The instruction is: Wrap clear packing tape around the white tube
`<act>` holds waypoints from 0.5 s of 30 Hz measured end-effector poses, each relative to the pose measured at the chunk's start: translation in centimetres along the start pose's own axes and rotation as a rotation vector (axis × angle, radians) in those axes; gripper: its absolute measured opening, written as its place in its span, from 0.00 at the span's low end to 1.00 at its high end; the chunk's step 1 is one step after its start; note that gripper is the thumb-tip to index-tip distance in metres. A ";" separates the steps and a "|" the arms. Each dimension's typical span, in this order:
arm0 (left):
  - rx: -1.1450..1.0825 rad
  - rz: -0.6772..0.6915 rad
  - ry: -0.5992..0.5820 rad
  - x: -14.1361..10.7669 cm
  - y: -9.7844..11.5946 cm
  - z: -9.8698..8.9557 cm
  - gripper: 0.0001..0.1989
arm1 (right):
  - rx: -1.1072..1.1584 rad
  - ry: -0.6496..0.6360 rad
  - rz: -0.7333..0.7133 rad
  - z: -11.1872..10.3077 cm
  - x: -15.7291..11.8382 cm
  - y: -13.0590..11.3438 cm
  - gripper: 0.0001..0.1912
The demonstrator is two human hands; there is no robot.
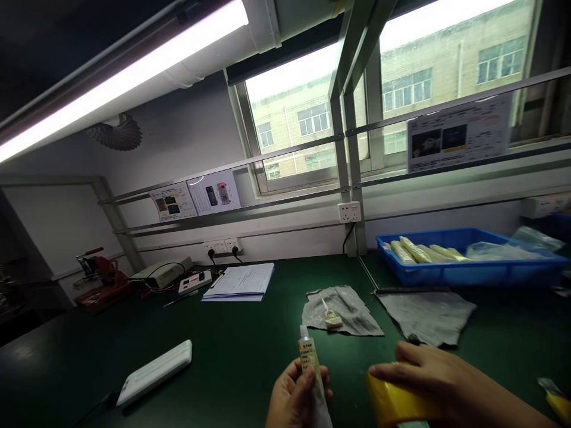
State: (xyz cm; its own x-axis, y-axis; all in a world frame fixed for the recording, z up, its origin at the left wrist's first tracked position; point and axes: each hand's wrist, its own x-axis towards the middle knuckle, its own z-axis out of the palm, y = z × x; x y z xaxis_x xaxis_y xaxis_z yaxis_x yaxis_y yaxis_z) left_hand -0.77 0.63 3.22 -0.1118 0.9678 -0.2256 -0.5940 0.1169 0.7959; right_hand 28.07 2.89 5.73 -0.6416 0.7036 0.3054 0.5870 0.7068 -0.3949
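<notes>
In my left hand (pixel 291 397) is a squeeze tube (pixel 307 352) with printed lettering, held upright, its white tip pointing up and its lower end crumpled. My right hand (pixel 435 375) is closed over a roll of yellow tape (pixel 387 397), slightly blurred at the lower right. Beyond the tube lies a grey cloth (pixel 354 306), and on it rests a small cream-coloured piece with a pointed white nozzle (pixel 332 319). A second grey cloth (pixel 430 315) spreads out behind my right hand.
A blue tray (pixel 464 274) with several pale tubes and plastic bags stands at the back right. Papers (pixel 241 280) lie near the wall. A white rectangular device (pixel 156 371) with a cable sits at left. A yellow-handled tool (pixel 557 404) is at the right edge.
</notes>
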 end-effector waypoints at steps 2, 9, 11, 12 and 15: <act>0.014 -0.001 -0.003 0.0 -0.1 -0.1 0.30 | -0.008 -0.002 0.004 -0.1 0.0 -0.1 0.37; 0.017 -0.055 -0.044 0.0 -0.4 -0.2 0.31 | -0.032 0.051 -0.021 -0.1 -0.1 -0.4 0.39; 0.000 -0.064 -0.039 0.0 -0.6 -0.3 0.33 | -0.045 0.062 -0.035 0.0 0.0 -0.4 0.40; -0.011 -0.072 -0.034 0.1 -0.7 -0.3 0.33 | -0.047 0.071 -0.040 0.0 0.0 -0.4 0.40; -0.047 -0.116 -0.038 0.2 -0.8 -0.6 0.33 | -0.040 0.096 -0.052 0.2 -0.1 -0.3 0.41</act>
State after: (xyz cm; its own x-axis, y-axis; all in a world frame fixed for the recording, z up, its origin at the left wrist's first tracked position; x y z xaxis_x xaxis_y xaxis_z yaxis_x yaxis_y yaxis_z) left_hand -0.74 0.62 2.18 -0.0103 0.9562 -0.2924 -0.6379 0.2189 0.7384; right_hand 27.89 2.60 5.64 -0.6227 0.6685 0.4066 0.5746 0.7434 -0.3422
